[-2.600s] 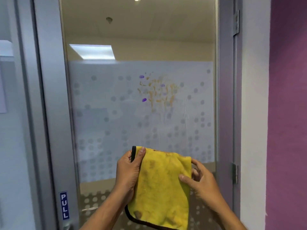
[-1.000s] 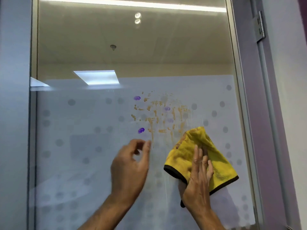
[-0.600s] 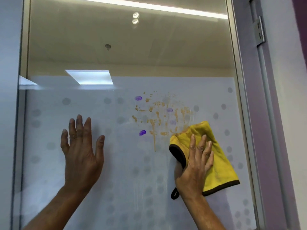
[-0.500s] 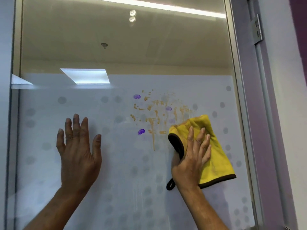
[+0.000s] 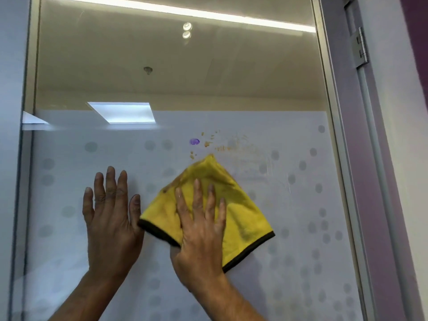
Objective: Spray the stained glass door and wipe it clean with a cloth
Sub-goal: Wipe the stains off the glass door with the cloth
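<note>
Pressing flat on the yellow cloth [image 5: 208, 205] with the right hand [image 5: 201, 230], fingers spread apart and palm pinning the fabric against the glass door [image 5: 301, 228] rather than clenching it. Bracing beside it with the left hand [image 5: 111, 218], open and flat on the pane, thumb nearly touching the cloth's dark-trimmed left corner.

Having swept left across the stained patch within the last half second: sitting at the right of the marks a moment ago, now covering the lower middle of them. Leaving behind, to the right of the cloth, only pale orange smears [image 5: 245, 151] and thin wet streaks where solid orange drips were standing before. Hiding or removing the lower purple dot as well; impossible to tell which while the cloth is lying over that spot.

Still showing above the cloth's top corner: one purple spot [image 5: 194, 141] and a scatter of small orange flecks [image 5: 208, 142], untouched so far. Judging the wipe as working but roughly half done, with an upward pass needed for the remaining marks and a further rub for the faint residue.

Looking soiled along the cloth's upper left fold, brownish patches picking up there; frosted film with grey dots covering the lower glass, clear pane above.
</note>
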`<state>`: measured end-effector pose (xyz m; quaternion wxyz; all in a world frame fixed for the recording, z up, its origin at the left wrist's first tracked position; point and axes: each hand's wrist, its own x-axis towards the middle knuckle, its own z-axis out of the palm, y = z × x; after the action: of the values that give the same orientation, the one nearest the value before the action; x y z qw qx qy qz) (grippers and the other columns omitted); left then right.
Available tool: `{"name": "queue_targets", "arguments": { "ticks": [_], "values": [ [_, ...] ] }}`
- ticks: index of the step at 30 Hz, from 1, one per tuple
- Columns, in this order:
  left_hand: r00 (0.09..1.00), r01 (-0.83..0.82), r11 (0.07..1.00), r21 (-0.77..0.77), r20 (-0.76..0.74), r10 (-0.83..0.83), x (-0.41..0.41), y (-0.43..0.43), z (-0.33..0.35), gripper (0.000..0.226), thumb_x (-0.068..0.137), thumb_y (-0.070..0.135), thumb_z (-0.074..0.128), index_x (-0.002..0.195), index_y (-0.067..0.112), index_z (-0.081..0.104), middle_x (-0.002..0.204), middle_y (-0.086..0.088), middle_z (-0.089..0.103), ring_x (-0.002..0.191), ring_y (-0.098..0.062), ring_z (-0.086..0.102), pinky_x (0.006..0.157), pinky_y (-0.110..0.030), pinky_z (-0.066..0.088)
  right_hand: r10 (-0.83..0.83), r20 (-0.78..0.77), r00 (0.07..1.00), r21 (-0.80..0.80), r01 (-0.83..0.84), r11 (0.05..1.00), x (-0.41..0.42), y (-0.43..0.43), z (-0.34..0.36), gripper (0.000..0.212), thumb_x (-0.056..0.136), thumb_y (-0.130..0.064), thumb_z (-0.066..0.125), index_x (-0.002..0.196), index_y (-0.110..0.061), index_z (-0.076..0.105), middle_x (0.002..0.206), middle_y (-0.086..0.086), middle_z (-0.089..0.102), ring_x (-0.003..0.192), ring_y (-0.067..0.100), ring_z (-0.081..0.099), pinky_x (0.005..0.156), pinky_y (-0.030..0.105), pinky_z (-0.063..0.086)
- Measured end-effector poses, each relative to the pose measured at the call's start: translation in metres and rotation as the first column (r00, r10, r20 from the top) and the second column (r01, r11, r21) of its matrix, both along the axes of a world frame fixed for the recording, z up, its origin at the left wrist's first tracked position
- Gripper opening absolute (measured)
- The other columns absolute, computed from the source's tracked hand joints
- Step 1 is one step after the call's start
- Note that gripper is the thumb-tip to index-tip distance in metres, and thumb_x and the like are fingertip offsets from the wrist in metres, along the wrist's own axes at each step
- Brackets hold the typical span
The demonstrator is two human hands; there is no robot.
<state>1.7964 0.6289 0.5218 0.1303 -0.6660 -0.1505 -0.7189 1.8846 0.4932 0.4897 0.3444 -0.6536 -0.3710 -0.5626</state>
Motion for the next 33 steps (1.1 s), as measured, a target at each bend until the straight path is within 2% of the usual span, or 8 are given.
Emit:
{"name": "queue_targets", "arguments": {
  "ticks": [3, 7, 14, 18, 23, 25, 28, 33],
  "values": [
    [1.0, -0.016, 1.0, -0.005, 0.009, 0.016, -0.001, 0.001, 0.0, 0.058, 0.109, 0.03, 0.034, 0.159, 0.001, 0.037, 0.169, -0.02, 0.031, 0.161, -0.035, 0.021, 0.132, -0.051, 0.011, 0.008, 0.003, 1.0, 0.006, -0.008, 1.0, 0.027, -0.019, -0.037, 0.111, 0.06, -0.027, 0.063, 0.164, -0.024, 0.024, 0.174, 0.008, 0.012, 0.16, 0.037, 0.007, 0.123, 0.061, 0.012],
    [1.0, -0.004, 1.0, -0.026, 0.012, 0.004, 0.002, 0.003, -0.001, 0.06, 0.11, 0.036, 0.029, 0.16, 0.003, 0.035, 0.171, -0.015, 0.028, 0.163, -0.029, 0.016, 0.133, -0.049, 0.009, -0.078, -0.127, 0.989, 0.253, 0.108, 0.961, 0.082, -0.072, -0.047, 0.072, 0.096, -0.054, 0.039, 0.156, -0.016, 0.042, 0.168, 0.019, 0.027, 0.155, 0.042, 0.024, 0.119, 0.065, 0.024],
    [0.999, -0.045, 0.999, -0.007, 0.005, 0.046, 0.005, 0.006, -0.002, 0.062, 0.111, 0.04, 0.026, 0.161, 0.004, 0.033, 0.172, -0.014, 0.027, 0.163, -0.031, 0.017, 0.132, -0.055, 0.014, 0.069, -0.395, 0.916, 0.525, 0.163, 0.836, 0.103, -0.1, 0.055, 0.077, 0.079, -0.025, 0.047, 0.156, -0.021, 0.044, 0.171, 0.017, 0.021, 0.157, 0.043, 0.014, 0.126, 0.06, 0.01],
    [0.998, -0.057, 0.998, -0.005, 0.001, 0.057, 0.007, 0.008, -0.003, 0.062, 0.11, 0.039, 0.028, 0.162, 0.004, 0.032, 0.172, -0.015, 0.026, 0.163, -0.031, 0.016, 0.131, -0.057, 0.016, 0.043, -0.352, 0.935, 0.418, 0.117, 0.901, 0.071, -0.07, 0.111, 0.088, 0.071, -0.024, 0.052, 0.158, -0.025, 0.039, 0.172, 0.017, 0.016, 0.158, 0.042, 0.012, 0.127, 0.057, 0.008],
    [0.998, -0.058, 0.998, -0.005, 0.001, 0.058, 0.005, 0.007, -0.003, 0.06, 0.11, 0.035, 0.029, 0.161, 0.004, 0.033, 0.171, -0.016, 0.028, 0.163, -0.032, 0.019, 0.132, -0.053, 0.013, -0.013, -0.067, 0.998, 0.15, 0.023, 0.988, 0.016, -0.016, 0.138, 0.087, 0.073, -0.035, 0.042, 0.159, -0.025, 0.038, 0.171, 0.019, 0.016, 0.157, 0.046, 0.012, 0.126, 0.06, 0.01],
    [0.999, -0.037, 0.999, -0.014, 0.008, 0.037, 0.005, 0.005, -0.003, 0.059, 0.111, 0.033, 0.028, 0.161, 0.004, 0.035, 0.171, -0.015, 0.029, 0.162, -0.032, 0.021, 0.133, -0.05, 0.012, -0.002, 0.018, 1.0, 0.043, 0.001, 0.999, 0.005, -0.004, 0.128, 0.087, 0.074, -0.036, 0.037, 0.16, -0.025, 0.037, 0.172, 0.017, 0.014, 0.158, 0.044, 0.009, 0.126, 0.061, 0.008],
    [0.999, -0.008, 1.0, -0.023, 0.042, 0.009, 0.004, 0.005, -0.002, 0.056, 0.11, 0.029, 0.028, 0.159, 0.002, 0.038, 0.169, -0.015, 0.033, 0.161, -0.033, 0.025, 0.132, -0.053, 0.016, 0.01, 0.125, 0.992, -0.079, 0.0, 0.997, 0.002, 0.001, 0.098, 0.087, 0.073, -0.03, 0.052, 0.159, -0.025, 0.038, 0.173, 0.014, 0.013, 0.16, 0.039, 0.005, 0.125, 0.061, 0.009],
    [0.999, -0.019, 1.0, -0.021, 0.033, 0.02, 0.002, 0.006, -0.003, 0.058, 0.107, 0.024, 0.029, 0.159, 0.001, 0.037, 0.17, -0.017, 0.031, 0.161, -0.035, 0.023, 0.129, -0.057, 0.019, 0.083, 0.182, 0.98, -0.153, -0.055, 0.987, 0.011, -0.011, 0.032, 0.088, 0.073, -0.031, 0.055, 0.159, -0.026, 0.038, 0.173, 0.006, 0.017, 0.161, 0.035, 0.005, 0.126, 0.06, 0.009]
  ]
}}
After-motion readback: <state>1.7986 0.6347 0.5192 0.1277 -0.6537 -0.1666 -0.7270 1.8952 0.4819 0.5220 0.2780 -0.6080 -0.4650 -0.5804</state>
